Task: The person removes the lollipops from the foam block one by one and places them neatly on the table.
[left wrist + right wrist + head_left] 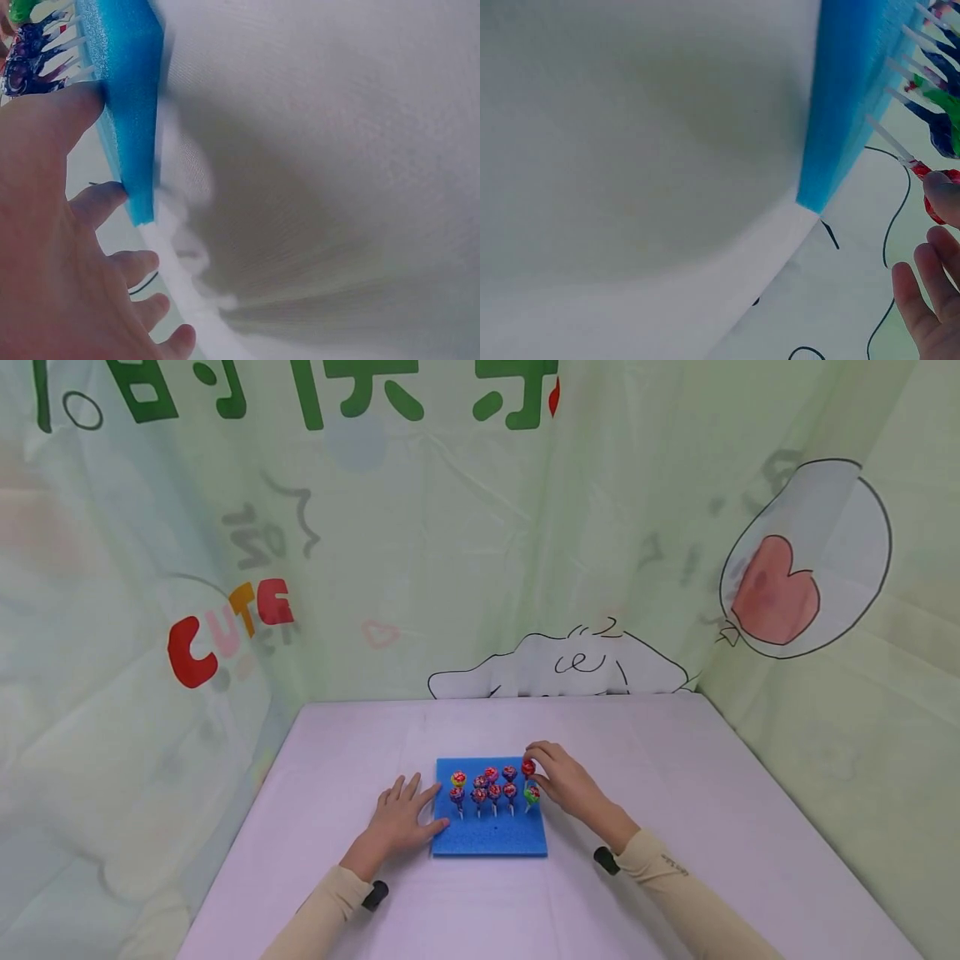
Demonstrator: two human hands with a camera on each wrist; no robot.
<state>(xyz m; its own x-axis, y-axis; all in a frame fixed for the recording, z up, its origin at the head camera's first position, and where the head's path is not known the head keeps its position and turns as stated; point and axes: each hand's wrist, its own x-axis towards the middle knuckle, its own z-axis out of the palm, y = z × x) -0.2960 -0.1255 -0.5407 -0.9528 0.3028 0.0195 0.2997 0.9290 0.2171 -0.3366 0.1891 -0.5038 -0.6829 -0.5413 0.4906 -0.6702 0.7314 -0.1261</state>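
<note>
A blue foam board [491,841] lies on the table with several wrapped lollipops standing in it on white sticks, in two rough rows. My right hand [567,783] pinches a red lollipop [528,767] at the board's far right corner. In the right wrist view, the white stick [887,138] of this lollipop reaches the foam's face. A green lollipop [532,795] stands just in front of it, and a yellow-red one [458,779] at the left end. With fingers spread, my left hand [400,818] rests at the board's left edge, its thumb and index finger touching the foam.
The table [360,735] has a pale lilac cover. Printed curtains [420,552] hang behind it and on both sides. A dark wrist device [375,896] sits under the left cuff, another [606,861] under the right.
</note>
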